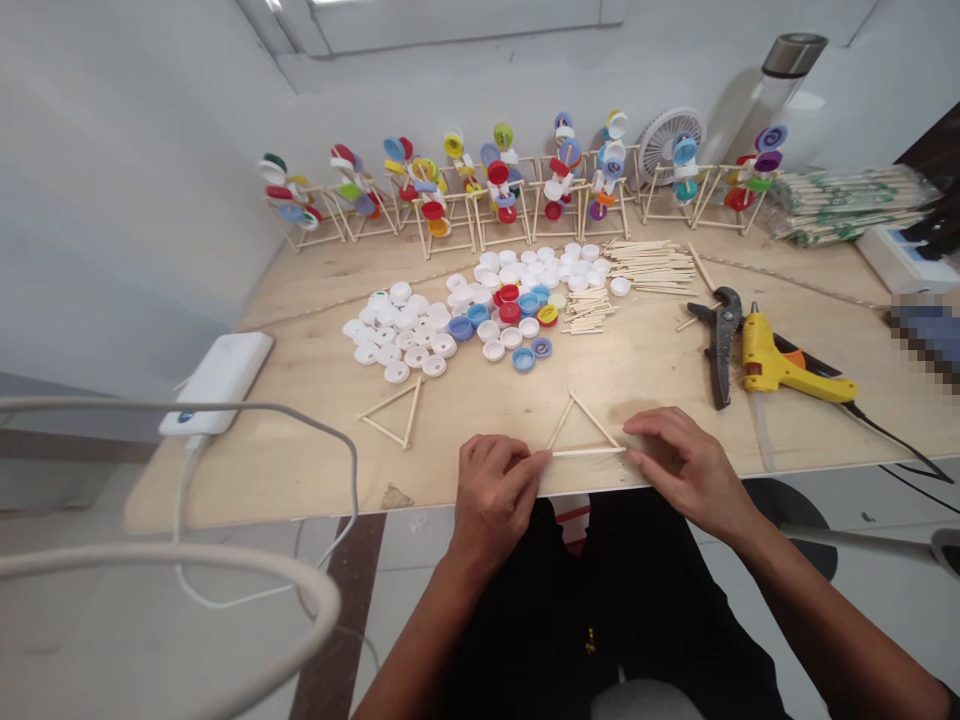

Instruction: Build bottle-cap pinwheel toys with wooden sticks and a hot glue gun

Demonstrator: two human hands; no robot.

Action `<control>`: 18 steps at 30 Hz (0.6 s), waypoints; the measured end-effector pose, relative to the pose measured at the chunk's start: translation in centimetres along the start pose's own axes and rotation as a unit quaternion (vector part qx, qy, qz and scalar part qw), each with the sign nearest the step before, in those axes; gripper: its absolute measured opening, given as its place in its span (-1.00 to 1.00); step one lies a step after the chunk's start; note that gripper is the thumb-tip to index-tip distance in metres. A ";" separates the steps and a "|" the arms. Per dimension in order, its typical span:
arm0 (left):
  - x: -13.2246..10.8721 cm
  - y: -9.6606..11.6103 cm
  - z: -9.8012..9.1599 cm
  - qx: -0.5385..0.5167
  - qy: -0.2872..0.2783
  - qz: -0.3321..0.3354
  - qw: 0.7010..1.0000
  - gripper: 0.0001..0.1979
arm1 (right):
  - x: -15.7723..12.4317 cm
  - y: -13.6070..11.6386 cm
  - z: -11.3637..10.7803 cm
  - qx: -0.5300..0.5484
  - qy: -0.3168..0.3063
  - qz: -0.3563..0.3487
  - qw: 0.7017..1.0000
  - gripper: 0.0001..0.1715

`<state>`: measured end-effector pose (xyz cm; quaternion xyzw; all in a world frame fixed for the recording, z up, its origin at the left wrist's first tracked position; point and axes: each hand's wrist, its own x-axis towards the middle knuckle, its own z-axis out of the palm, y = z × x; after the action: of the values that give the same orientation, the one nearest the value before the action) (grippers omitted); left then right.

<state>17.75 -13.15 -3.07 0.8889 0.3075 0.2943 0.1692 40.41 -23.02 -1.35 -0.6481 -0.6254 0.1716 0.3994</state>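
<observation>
A small triangle of thin wooden sticks [586,430] lies at the near edge of the plywood table [300,460]. My left hand [491,495] pinches the left end of its bottom stick with curled fingers. My right hand [679,465] presses down on the right end of that same stick, fingers bent. A second stick triangle [394,412] lies flat to the left, untouched.
Piles of white and coloured bottle caps [480,310] and loose sticks [652,265] lie mid-table. Black pliers [721,340] and a yellow glue gun [784,368] lie at right. Finished cap-and-stick models [502,185] line the back wall, with a small fan [667,140]. A white power bank [221,380] rests at left.
</observation>
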 end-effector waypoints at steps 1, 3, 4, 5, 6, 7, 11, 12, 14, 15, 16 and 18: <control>0.0 0.0 0.0 0.000 0.000 0.001 1.000 -0.80 | 0.0 0.0 -0.2 0.043 0.007 0.028 0.999 -0.83; 0.0 0.1 0.0 0.002 -0.001 0.003 1.000 -0.80 | 0.0 0.0 -0.5 0.128 0.046 0.075 0.988 -0.84; 0.0 0.1 0.0 0.002 -0.002 0.004 1.000 -0.80 | 0.0 0.0 -0.6 0.157 0.068 0.090 0.981 -0.84; 0.0 0.1 0.0 0.003 -0.002 0.004 1.000 -0.80 | -0.1 0.0 -0.7 0.170 0.086 0.099 0.977 -0.84; 0.0 0.2 0.0 0.002 -0.002 0.004 1.000 -0.80 | -0.1 -0.1 -0.8 0.172 0.095 0.103 0.975 -0.83; 0.1 0.2 -0.1 0.000 0.000 0.003 1.000 -0.80 | -0.2 -0.2 -0.8 0.166 0.094 0.104 0.976 -0.81; 0.2 0.3 -0.4 -0.039 0.019 -0.023 0.999 -0.81 | -0.5 -0.7 -0.6 0.121 0.064 0.098 0.986 -0.76; 0.2 0.2 -0.6 -0.051 0.025 -0.037 0.998 -0.81 | -0.5 -0.7 -0.5 0.112 0.064 0.100 0.987 -0.75; 0.2 0.2 -0.8 -0.071 0.029 -0.066 0.995 -0.81 | -0.6 -0.6 -0.3 0.102 0.067 0.106 0.987 -0.73; 0.3 0.2 -0.9 -0.079 0.028 -0.080 0.993 -0.82 | -0.6 -0.6 -0.2 0.100 0.069 0.107 0.987 -0.72; 0.4 0.2 -1.0 -0.088 0.025 -0.091 0.992 -0.82 | -0.6 -0.5 -0.1 0.099 0.069 0.106 0.987 -0.72; 0.8 0.4 -1.1 -0.098 0.016 -0.108 0.989 -0.83 | -0.6 -0.3 0.0 0.100 0.069 0.102 0.987 -0.73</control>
<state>17.73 -12.81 -1.75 0.8249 0.3741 0.3173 0.2810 40.04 -23.62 -1.30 -0.6752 -0.5069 0.2281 0.4849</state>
